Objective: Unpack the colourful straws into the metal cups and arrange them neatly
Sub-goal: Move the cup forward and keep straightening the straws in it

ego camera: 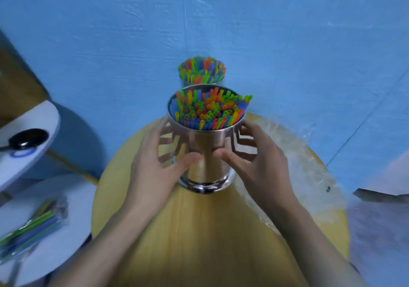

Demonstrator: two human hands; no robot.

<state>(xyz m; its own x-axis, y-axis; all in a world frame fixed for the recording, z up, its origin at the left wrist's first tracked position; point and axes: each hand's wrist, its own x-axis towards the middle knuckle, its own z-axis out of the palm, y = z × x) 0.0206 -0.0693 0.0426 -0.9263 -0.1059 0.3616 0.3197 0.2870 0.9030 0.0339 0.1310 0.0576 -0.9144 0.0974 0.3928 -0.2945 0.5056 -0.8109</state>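
Yellow table (199, 231), frame centre: your left hand (155, 165) and right hand (259, 160) both clasp near cup (208, 173). Tilt it, and straws (210, 111) leaning over right rim spill.

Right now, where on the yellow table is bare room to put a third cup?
Free: the near part of the table, on your side of the near cup. Also its left edge, beside the left hand. Crowded: wrap covers the right side.

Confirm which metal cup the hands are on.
The near metal cup, at the front of the round wooden table: the left hand and right hand grip its sides. The far metal cup stands behind it, untouched.
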